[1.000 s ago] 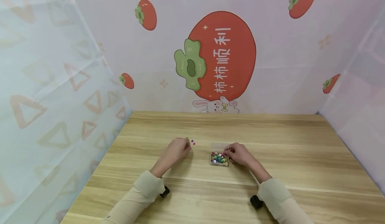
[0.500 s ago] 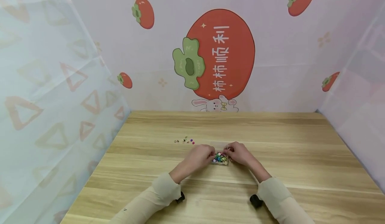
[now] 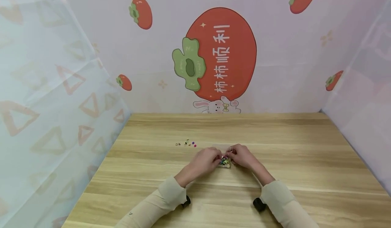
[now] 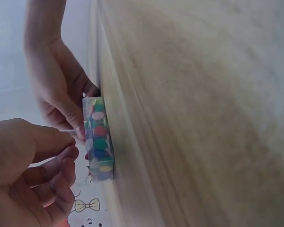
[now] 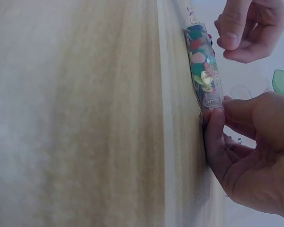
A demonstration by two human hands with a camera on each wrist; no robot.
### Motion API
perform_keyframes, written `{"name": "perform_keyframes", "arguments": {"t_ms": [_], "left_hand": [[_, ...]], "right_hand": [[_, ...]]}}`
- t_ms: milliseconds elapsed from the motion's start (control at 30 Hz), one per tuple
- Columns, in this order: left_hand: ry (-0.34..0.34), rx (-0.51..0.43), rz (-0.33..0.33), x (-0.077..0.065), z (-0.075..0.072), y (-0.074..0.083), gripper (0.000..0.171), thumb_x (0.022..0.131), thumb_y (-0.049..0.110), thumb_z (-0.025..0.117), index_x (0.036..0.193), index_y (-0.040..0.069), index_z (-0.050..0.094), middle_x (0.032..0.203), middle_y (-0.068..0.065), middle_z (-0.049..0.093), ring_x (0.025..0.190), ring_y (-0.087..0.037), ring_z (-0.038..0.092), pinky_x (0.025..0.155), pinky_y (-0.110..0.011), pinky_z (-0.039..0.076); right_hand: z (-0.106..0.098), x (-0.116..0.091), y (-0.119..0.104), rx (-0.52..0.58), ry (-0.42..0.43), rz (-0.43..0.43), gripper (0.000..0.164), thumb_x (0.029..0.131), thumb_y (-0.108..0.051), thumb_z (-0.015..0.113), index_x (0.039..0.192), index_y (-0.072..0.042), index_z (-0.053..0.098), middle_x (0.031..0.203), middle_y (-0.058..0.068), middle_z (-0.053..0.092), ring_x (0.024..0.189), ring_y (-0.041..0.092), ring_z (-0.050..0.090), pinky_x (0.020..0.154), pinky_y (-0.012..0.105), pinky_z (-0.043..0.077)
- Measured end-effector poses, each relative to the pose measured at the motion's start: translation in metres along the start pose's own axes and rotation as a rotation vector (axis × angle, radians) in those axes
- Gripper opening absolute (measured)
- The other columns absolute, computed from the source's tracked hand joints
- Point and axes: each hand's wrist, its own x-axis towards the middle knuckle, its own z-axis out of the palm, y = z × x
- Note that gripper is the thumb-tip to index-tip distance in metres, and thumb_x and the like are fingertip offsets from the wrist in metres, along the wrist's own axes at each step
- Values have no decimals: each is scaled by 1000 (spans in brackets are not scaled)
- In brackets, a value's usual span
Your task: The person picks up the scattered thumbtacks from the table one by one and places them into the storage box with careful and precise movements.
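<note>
A small clear plastic box (image 3: 225,166) full of colourful thumbtacks (image 5: 197,57) lies on the wooden table, its transparent lid (image 3: 218,146) raised at the back. My right hand (image 3: 242,156) grips the box's right end; in the right wrist view the thumb and fingers close on that corner. Over the left part of the box is my left hand (image 3: 205,160), fingers bent and thumb tip beside the forefinger tip. Whether a tack sits between those tips I cannot tell. Several loose tacks (image 3: 193,143) lie scattered on the table, left of and behind the box.
The wooden table (image 3: 293,153) reaches back to a white wall sheet (image 3: 275,95) printed with persimmons. Patterned sheets also hang at left and right. Dark wrist devices, such as the right one (image 3: 259,205), stick out below both cuffs.
My left hand has left the loose tacks and come right, over the box; in the last half second it has shifted only slightly. The right hand keeps its grip on the box.
</note>
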Motion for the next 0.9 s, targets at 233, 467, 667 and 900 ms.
{"name": "perform_keyframes", "arguments": {"t_ms": [233, 467, 667, 900], "left_hand": [[52, -100, -72, -9, -12, -12, 6, 89, 11, 64, 88, 11, 69, 83, 2, 68, 72, -5, 57, 63, -19, 51], [102, -69, -180, -29, -21, -41, 7, 88, 9, 63, 89, 9, 70, 81, 0, 68, 71, -8, 57, 63, -23, 52], [166, -45, -245, -44, -34, -70, 5, 83, 3, 65, 86, 6, 68, 80, -4, 68, 68, -11, 57, 60, -28, 52], [174, -28, -412, -56, -45, -101, 20, 78, -5, 63, 98, 1, 65, 89, -11, 66, 80, -22, 60, 68, -38, 54]], "right_hand": [[-1, -1, -2, 3, 0, -11, 13, 94, -11, 59, 88, -8, 71, 55, 4, 60, 46, 10, 49, 50, 27, 43], [-1, -2, -3, 3, -13, 7, 14, 94, -11, 58, 92, -7, 71, 57, 3, 61, 47, 11, 52, 50, 26, 43], [0, -3, -3, 8, -6, 7, 13, 94, -10, 58, 93, -7, 71, 58, 2, 61, 47, 10, 51, 50, 27, 43], [1, -2, -4, 4, 7, 3, 13, 94, -9, 58, 91, -6, 71, 56, 3, 59, 47, 10, 49, 51, 27, 42]]}}
